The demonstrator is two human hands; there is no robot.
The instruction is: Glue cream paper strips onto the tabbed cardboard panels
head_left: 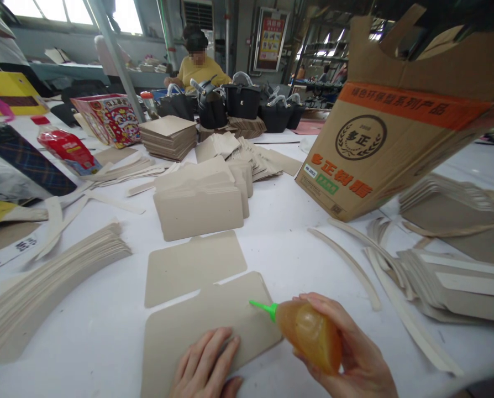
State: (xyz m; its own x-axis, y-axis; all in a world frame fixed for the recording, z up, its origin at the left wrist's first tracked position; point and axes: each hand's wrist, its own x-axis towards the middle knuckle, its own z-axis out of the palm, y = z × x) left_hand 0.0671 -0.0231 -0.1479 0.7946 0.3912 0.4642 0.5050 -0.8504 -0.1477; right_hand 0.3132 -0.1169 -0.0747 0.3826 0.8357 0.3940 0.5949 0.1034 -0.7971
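Observation:
My right hand (355,354) is wrapped round a squeeze bottle (311,334) of amber liquid, probably glue, with a green nozzle. The bottle lies tilted, its tip pointing left just over a flat grey-beige cardboard panel (180,331). My left hand (209,365) rests on that panel with its fingers stretched out and slightly bent. Beyond it lies a second cardboard panel (195,265) with rounded corners. Farther back stands a fanned row of similar panels (201,215). Whether liquid is on the near panel, I cannot make out.
Cardboard strips (60,287) are stacked at left; loose curved strips (350,265) and more panels (458,282) lie at right. A big carton (363,143) stands behind them. Farther back are a red bottle (67,146), black handbags (242,102) and a person in yellow (201,69).

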